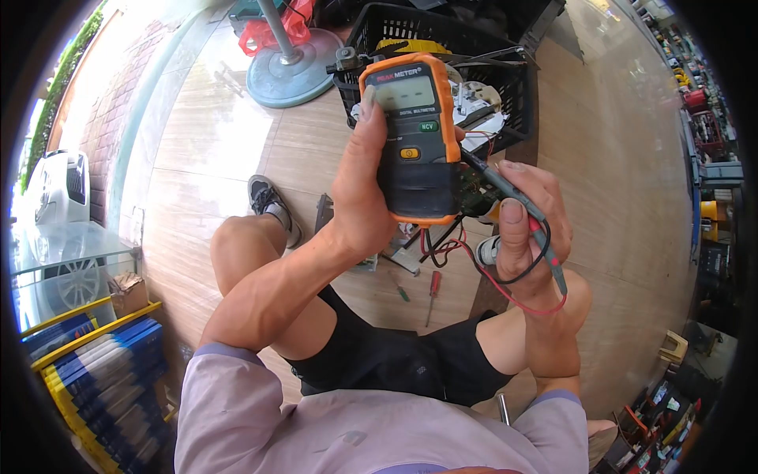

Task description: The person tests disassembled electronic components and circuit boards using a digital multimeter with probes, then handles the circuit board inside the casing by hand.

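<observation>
Above the floor [624,213]: a digital multimeter [418,142], raised before the wearer [379,434], face turned up to view.
Left hand [367,178]: fingers wrapped around the case, thumb [369,118] along its left edge, beside the screen [407,96].
Right hand [515,249]: fingers closed round the test probes [505,186].
Handling: likely light and stiff, screen fragile; the orange rim [447,103], probably grippy, suits a hold.
Long axis: screen end points away from the wearer, leaning slightly left; lower end points back.
</observation>
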`<state>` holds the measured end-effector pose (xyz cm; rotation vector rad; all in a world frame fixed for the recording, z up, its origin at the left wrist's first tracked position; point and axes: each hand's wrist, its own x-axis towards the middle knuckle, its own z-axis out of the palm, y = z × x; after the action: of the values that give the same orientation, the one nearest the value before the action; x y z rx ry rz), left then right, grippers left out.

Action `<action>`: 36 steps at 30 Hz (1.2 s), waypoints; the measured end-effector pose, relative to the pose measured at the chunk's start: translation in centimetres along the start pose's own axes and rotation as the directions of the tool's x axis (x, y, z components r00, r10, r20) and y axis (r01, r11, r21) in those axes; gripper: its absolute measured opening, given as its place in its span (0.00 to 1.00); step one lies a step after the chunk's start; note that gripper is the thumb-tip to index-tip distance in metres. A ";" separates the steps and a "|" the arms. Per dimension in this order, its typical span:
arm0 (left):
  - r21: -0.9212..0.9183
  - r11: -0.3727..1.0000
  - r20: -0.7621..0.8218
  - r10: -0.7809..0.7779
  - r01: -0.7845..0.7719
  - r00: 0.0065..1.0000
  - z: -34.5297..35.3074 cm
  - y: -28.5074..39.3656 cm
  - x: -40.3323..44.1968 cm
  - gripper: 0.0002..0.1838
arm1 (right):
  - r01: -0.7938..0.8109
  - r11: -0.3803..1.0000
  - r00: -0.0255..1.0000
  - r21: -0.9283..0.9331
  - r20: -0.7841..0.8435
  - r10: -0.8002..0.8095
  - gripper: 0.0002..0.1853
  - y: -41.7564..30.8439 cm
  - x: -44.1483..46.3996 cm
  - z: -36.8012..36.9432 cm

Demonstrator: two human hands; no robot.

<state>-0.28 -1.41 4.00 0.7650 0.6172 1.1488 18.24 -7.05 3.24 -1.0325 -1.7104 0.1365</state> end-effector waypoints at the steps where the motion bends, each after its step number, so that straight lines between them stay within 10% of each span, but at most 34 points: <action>1: 0.001 1.000 -0.001 0.004 -0.004 1.000 0.1 -0.1 0.0 0.38 | 0.004 1.000 1.000 -0.006 0.001 -0.004 0.13 0.0 0.0 -0.1; 6: -0.035 0.999 0.168 0.025 -0.019 0.986 -1.1 -0.3 0.0 0.33 | -0.002 1.000 1.000 -0.011 -0.005 0.002 0.12 -0.1 -0.2 -0.2; 36: -0.160 0.978 -0.021 -0.138 0.133 0.990 -0.9 -0.4 1.1 0.36 | -0.171 0.969 0.984 0.179 0.075 0.160 0.19 0.7 -0.3 0.0</action>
<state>-0.40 -0.25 3.14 0.5617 0.5884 1.0714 18.64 -6.83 2.63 -1.0392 -1.6294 0.4302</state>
